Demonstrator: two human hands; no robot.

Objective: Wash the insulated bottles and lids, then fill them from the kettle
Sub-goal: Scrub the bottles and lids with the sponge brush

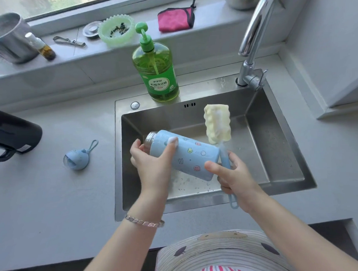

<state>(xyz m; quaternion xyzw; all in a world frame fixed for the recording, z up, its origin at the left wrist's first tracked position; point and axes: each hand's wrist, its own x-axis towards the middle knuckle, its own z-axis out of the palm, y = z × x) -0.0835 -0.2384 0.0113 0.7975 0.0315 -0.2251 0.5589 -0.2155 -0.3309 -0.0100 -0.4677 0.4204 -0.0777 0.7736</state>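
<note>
Bottle (193,155) tilts over the sink (275,136), my left hand (152,158) wrapped round its neck. My right hand (234,178) grips the sponge brush (217,124) handle.

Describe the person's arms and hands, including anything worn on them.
Both forearms are bare, and no sleeve shows on either. The left wrist has a silver bracelet of flat, square-ish metal links. The right wrist has nothing on it. No rings or gloves show on the left hand or the right hand. A dab of white suds sits on one left fingertip.
</note>
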